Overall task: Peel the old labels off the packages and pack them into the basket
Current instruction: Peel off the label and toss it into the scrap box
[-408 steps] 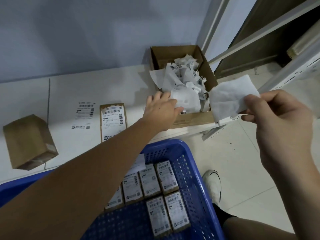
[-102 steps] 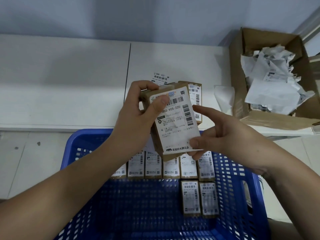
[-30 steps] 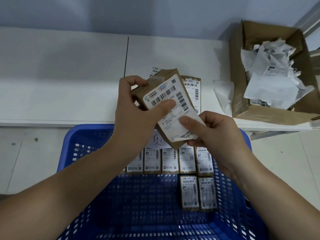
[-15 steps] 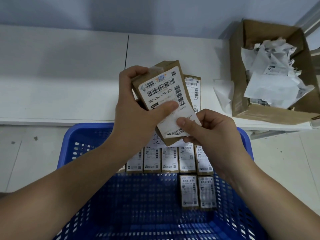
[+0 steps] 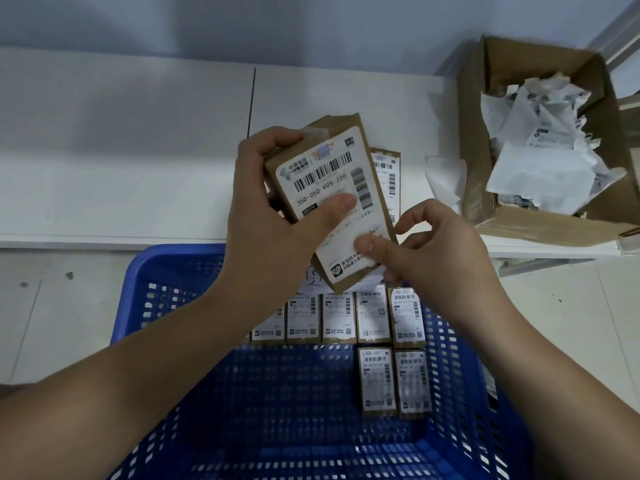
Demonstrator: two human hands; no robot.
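Observation:
My left hand grips a brown cardboard package above the far rim of the blue basket, thumb pressed on its white barcode label. My right hand pinches the label's lower right corner between thumb and fingers. Several labelled packages lie flat in rows inside the basket. Another labelled package lies on the white table behind the held one, mostly hidden.
An open cardboard box full of crumpled peeled labels stands at the table's right end. A loose white paper lies against its left side. The white table stretches left. Tiled floor shows beside the basket.
The package has tilted a little and risen slightly in my left hand. My right hand's fingers have shifted their pinch at the label's lower corner.

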